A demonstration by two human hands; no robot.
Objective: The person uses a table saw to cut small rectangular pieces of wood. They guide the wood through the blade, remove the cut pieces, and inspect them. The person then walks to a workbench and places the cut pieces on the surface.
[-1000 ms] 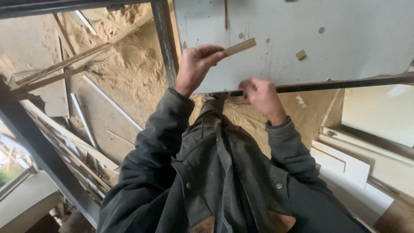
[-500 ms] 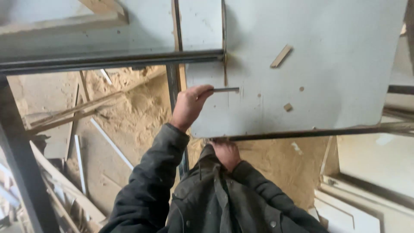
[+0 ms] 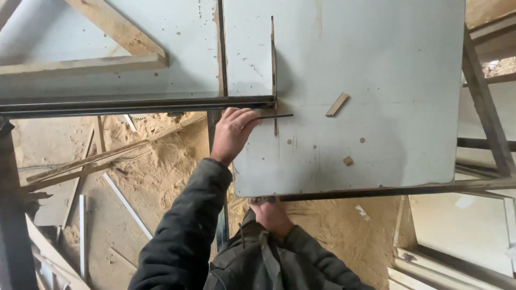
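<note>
Head view, looking down. Left hand (image 3: 232, 133) at the pale tabletop's (image 3: 376, 64) left edge, fingers pinched on a thin dark strip (image 3: 271, 115) lying flat across the saw slot (image 3: 273, 59); the strip points toward 3 o'clock, likely held there to keep it square to the slot. Right hand (image 3: 270, 215) at 6 o'clock, tucked under the near edge against the metal frame rail (image 3: 376, 192); grip hidden, cannot tell. Small wood offcut (image 3: 337, 104) lies loose at 2 o'clock of the strip. Sawdust floor (image 3: 161, 161) below.

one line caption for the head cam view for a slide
Left hand holds a thin dark strip on a pale panel; right hand at its near edge.
</note>
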